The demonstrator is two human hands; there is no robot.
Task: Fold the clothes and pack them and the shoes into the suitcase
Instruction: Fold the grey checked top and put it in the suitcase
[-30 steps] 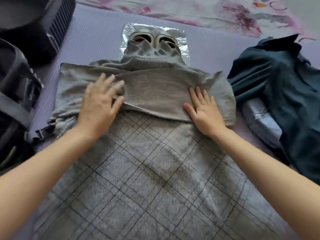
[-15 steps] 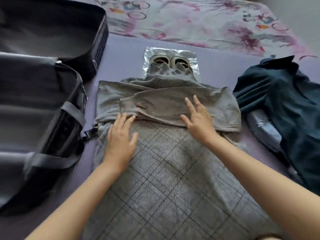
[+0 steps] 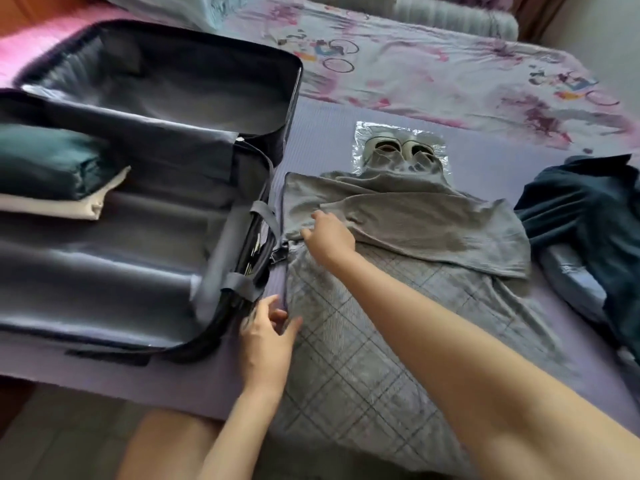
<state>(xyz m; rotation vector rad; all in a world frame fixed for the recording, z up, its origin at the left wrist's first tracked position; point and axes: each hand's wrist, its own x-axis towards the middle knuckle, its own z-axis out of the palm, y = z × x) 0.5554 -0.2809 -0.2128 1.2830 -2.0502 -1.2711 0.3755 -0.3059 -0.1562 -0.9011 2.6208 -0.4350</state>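
2 hands were on the grey sweater [image 3: 381, 323], which lay flat on the purple mat [image 3: 173, 382], right of the open suitcase [image 3: 138, 271]. R hand [image 3: 329, 239] was curled, pinching the folded sleeve's left edge. L hand [image 3: 268, 336] was at the near-left hem, fingers loose; couldn't tell if gripping. Shoes [image 3: 398, 150] sat bagged at the far end, beyond the collar.
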